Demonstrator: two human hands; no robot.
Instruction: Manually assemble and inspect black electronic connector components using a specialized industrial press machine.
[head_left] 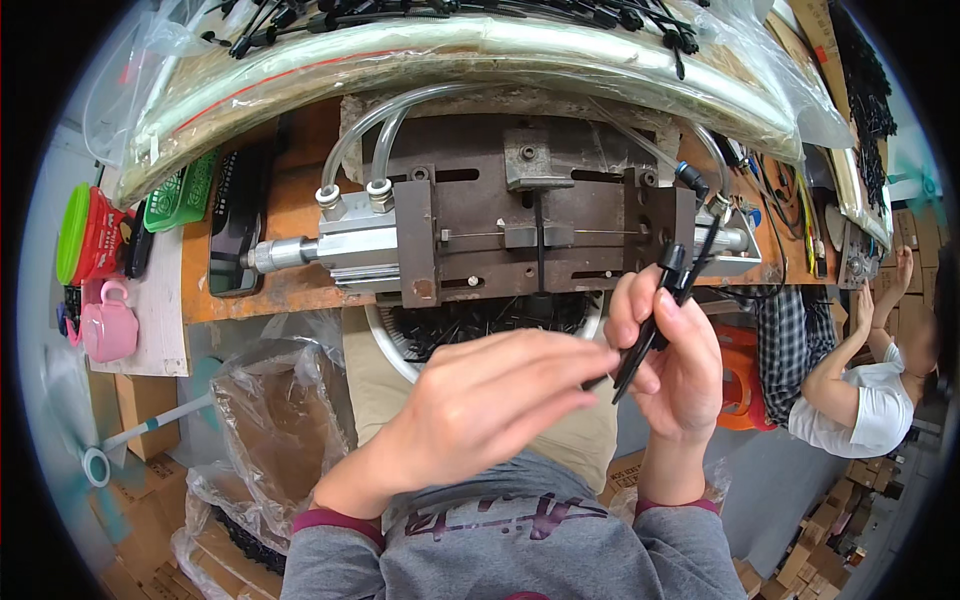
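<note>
My right hand (678,365) is closed around a few slim black plastic rods (650,335), one with a thicker round cap at its top. The rods slant down to the left, in front of the metal fixture. My left hand (500,395) reaches across my lap, its fingers stretched out and their tips close against the rods' lower ends. Its thumb is mostly hidden, and a small dark tip shows beside the fingertips. In the fixture (470,262), another black rod (541,235) stands upright in the middle, between small metal blocks on thin pins.
Below the fixture, a white-rimmed tub (385,345) holds many black pieces. Clear air hoses (350,140) curve over the fixture. A plastic-covered shelf (480,50) bears more black rods. A pink cup (110,325) sits at left. Another person (855,400) sits at right.
</note>
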